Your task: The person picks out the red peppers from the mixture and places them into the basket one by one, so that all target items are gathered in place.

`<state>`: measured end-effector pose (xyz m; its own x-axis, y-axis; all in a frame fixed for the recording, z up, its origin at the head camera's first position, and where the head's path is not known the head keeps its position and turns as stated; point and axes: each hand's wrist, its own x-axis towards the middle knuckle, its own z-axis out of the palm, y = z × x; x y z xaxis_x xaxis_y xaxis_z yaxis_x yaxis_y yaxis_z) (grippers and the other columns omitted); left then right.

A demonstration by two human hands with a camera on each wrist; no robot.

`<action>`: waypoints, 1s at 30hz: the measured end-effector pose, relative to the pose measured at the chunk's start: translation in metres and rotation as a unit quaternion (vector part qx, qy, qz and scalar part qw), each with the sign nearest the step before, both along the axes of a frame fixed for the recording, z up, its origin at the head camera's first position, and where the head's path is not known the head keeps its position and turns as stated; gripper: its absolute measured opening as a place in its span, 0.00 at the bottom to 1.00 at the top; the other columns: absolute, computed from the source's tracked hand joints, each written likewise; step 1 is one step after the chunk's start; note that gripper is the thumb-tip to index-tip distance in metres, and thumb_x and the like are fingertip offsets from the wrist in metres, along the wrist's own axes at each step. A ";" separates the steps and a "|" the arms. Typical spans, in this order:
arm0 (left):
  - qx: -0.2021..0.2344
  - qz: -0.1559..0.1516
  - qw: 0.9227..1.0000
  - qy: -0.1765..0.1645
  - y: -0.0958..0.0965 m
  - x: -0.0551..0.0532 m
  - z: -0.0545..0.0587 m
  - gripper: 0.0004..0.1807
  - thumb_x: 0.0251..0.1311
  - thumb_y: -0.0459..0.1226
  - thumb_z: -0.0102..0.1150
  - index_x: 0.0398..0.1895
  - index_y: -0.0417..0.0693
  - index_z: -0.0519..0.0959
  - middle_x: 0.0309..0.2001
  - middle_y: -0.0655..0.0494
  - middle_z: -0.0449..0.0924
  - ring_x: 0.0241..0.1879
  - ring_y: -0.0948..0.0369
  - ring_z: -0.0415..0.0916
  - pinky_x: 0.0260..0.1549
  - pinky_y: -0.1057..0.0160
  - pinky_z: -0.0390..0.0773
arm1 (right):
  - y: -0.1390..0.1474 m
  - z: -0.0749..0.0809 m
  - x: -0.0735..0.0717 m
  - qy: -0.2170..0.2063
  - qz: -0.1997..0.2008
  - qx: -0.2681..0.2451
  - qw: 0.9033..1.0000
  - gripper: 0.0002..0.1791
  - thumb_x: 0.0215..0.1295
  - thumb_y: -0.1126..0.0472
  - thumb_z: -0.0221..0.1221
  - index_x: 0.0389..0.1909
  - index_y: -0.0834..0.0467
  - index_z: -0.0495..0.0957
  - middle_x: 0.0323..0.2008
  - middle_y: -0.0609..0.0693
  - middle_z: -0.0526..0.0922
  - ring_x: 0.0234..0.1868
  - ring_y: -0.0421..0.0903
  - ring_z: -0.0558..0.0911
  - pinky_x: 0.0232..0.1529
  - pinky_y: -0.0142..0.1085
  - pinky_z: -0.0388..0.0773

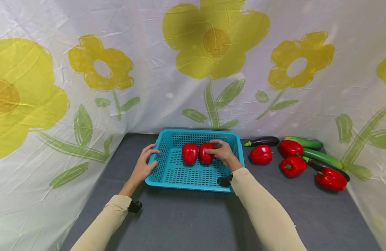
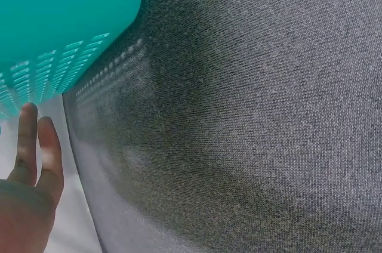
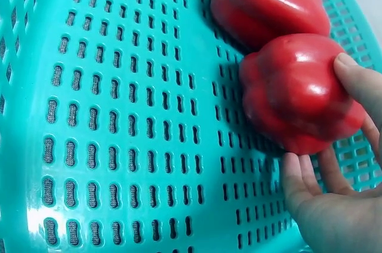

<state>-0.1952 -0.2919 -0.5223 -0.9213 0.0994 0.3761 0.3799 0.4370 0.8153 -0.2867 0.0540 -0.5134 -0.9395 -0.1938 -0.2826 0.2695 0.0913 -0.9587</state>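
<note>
A blue-green plastic basket with slotted walls stands on the dark table. Inside it, two red bell peppers lie side by side near the middle. My right hand holds the right-hand bell pepper, thumb on one side and fingers on the other. The second bell pepper rests against or very near it. At the basket's left rim is my left hand, its fingers spread and lightly bent. In the left wrist view, two fingers point at the basket's outer wall; whether they touch it, I cannot tell.
Right of the basket lie several more red bell peppers, dark eggplants and green zucchini. A white cloth with yellow flowers hangs behind the table and along its sides. Grey table surface lies in front of the basket.
</note>
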 end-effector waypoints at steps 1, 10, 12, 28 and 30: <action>-0.001 0.001 1.000 -0.001 0.001 0.000 0.000 0.18 0.59 0.23 0.52 0.53 0.35 0.78 0.73 0.39 0.58 0.69 0.40 0.56 0.49 0.45 0.64 | 0.000 0.000 0.000 0.001 0.001 0.000 1.000 0.33 0.59 0.65 0.73 0.66 0.59 0.75 0.64 0.64 0.72 0.61 0.60 0.73 0.57 0.51 0.75; 0.009 -0.004 1.000 -0.027 0.014 0.014 0.029 0.18 0.60 0.18 0.51 0.54 0.26 0.76 0.72 0.33 0.56 0.70 0.35 0.54 0.52 0.39 0.63 | 0.001 -0.003 -0.002 -0.001 0.004 -0.005 1.000 0.32 0.59 0.65 0.72 0.66 0.59 0.75 0.64 0.64 0.72 0.60 0.60 0.74 0.57 0.52 0.74; 0.010 -0.005 0.999 -0.037 0.018 0.019 0.040 0.18 0.59 0.17 0.50 0.53 0.24 0.75 0.71 0.30 0.56 0.69 0.33 0.53 0.53 0.38 0.63 | 0.002 -0.003 -0.003 -0.001 0.003 -0.004 1.000 0.32 0.59 0.64 0.73 0.66 0.59 0.75 0.64 0.64 0.72 0.61 0.60 0.74 0.57 0.52 0.74; 0.001 0.002 1.000 -0.021 0.017 0.020 0.040 0.18 0.59 0.17 0.51 0.53 0.25 0.76 0.71 0.30 0.57 0.68 0.32 0.55 0.51 0.40 0.65 | 0.009 0.014 -0.003 0.014 0.040 0.024 0.999 0.33 0.62 0.60 0.71 0.68 0.55 0.72 0.69 0.64 0.66 0.68 0.60 0.67 0.63 0.59 0.66; 0.000 0.002 1.000 -0.021 0.017 0.020 0.039 0.18 0.59 0.17 0.51 0.53 0.25 0.76 0.71 0.30 0.57 0.68 0.33 0.55 0.51 0.40 0.66 | 0.011 0.018 -0.004 0.019 0.047 0.024 0.998 0.34 0.63 0.60 0.71 0.69 0.54 0.71 0.70 0.63 0.65 0.69 0.59 0.65 0.64 0.59 0.65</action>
<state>-0.1751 -0.2753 -0.4833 -0.9366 0.0953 0.3371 0.3435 0.4386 0.8304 -0.2907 0.0647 -0.4953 -0.9277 -0.2690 -0.2588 0.2216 0.1610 -0.9617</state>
